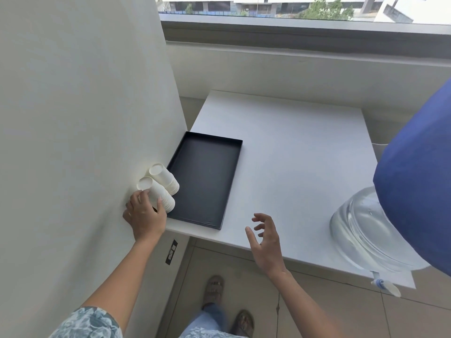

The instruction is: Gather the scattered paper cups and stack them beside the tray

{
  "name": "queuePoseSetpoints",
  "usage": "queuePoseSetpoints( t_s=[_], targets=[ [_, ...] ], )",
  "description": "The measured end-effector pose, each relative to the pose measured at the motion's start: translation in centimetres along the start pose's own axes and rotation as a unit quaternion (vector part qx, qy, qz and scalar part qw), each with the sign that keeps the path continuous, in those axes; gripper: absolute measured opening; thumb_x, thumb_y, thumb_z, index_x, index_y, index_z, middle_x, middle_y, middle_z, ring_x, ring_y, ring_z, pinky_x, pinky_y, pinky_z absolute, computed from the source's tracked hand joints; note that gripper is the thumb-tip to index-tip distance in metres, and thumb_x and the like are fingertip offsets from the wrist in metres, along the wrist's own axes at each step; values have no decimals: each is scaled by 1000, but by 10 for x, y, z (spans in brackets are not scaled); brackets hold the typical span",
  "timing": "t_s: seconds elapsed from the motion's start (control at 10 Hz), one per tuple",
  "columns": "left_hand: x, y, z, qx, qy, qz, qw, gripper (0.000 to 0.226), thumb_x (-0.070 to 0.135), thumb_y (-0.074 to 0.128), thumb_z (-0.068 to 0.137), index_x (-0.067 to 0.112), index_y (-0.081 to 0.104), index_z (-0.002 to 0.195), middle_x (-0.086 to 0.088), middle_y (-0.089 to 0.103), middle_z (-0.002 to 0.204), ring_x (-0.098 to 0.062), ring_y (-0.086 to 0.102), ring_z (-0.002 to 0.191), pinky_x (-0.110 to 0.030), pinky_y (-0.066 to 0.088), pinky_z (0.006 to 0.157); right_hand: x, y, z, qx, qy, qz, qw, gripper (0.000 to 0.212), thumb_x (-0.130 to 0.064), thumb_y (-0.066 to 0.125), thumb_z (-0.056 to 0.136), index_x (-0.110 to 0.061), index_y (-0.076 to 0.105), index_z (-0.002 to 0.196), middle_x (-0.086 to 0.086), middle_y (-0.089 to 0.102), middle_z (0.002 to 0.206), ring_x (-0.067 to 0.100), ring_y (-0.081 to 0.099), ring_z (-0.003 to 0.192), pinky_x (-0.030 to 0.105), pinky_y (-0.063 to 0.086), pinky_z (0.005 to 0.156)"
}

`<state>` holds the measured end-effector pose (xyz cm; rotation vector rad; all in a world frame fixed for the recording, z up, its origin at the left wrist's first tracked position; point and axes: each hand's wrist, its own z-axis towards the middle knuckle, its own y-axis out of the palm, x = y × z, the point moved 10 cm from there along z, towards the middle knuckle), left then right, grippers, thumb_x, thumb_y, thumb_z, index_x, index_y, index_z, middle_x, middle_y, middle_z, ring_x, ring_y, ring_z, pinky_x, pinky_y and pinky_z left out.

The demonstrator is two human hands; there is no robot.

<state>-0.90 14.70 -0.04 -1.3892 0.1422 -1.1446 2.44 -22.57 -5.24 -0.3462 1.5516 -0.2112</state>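
Observation:
Two stacks of upside-down white paper cups stand between the wall and the left side of a black tray (229, 172). My left hand (144, 215) grips the near stack (156, 191), fingers curled round its side. The far stack (164, 178) stands just behind it, touching or nearly touching it. My right hand (266, 240) hovers over the table's front edge, right of the tray, fingers loosely spread and holding nothing.
The white table (292, 152) sits in a corner, with a white wall (85, 118) close on the left and a window ledge behind. A large water dispenser bottle (361, 230) with a blue cover (419, 181) stands at the right front. My feet show below on the tiled floor.

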Motion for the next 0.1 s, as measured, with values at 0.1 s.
queuePoseSetpoints(
  t_s=[0.1],
  targets=[
    [7,1,-12,-1,21,-14,1000,36,20,63,94,5,55,126,-17,51,131,-41,44,122,-58,34,99,4,-2,-7,0,7,4,1000,36,-23,66,93,-41,47,119,-23,56,114,4,56,99,14,42,79]
  ],
)
